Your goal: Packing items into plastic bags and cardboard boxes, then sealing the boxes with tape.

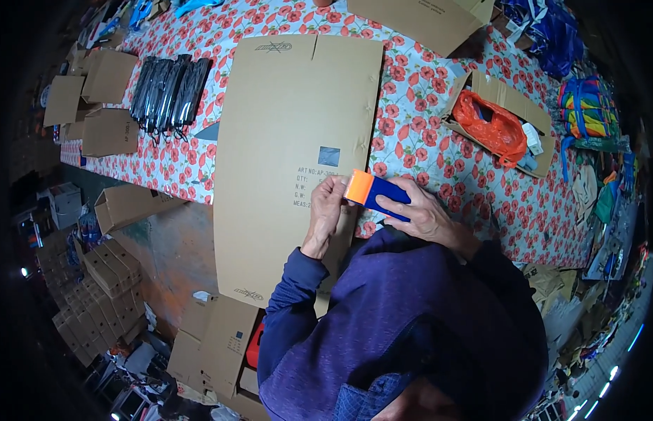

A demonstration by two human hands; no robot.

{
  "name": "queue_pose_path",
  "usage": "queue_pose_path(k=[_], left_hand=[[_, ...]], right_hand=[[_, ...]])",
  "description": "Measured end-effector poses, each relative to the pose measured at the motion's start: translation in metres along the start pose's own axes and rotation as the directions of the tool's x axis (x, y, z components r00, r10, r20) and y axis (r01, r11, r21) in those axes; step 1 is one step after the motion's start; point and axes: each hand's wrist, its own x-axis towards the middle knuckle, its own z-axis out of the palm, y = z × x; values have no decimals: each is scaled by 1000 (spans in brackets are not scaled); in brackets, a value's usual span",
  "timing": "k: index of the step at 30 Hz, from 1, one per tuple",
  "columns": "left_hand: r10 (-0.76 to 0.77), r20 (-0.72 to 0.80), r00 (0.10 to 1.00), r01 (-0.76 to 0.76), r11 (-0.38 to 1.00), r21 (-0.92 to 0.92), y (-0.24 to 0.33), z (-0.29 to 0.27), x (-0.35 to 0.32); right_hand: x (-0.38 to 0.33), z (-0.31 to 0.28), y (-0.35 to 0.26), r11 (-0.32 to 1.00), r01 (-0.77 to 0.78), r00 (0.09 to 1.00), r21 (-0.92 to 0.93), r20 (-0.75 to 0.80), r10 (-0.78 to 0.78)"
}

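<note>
Your right hand (428,214) has a closed grip around a blue and orange tape tool (375,192). The tool's orange end rests on the flat cardboard sheet (291,126), near its right edge. Your left hand (326,210) lies just beside the orange end, pressing down on the cardboard and holding nothing. The cardboard lies across the flowery worktop (424,140) and hangs over its near edge. A bunch of black things (168,91) sits to the left. An open box (505,119) with an orange bag (489,125) sits to the right.
</note>
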Motion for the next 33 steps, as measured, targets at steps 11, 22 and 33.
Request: queue_pose_path(k=[11, 22, 33], left_hand=[[261, -227, 938, -148, 896, 419, -7, -62, 64], [694, -159, 702, -92, 310, 946, -41, -78, 110], [648, -24, 761, 84, -62, 995, -30, -87, 112]], right_hand=[[39, -5, 7, 971, -8, 990, -241, 133, 42], [87, 53, 53, 904, 48, 967, -424, 247, 64], [80, 73, 71, 882, -1, 963, -471, 237, 128]])
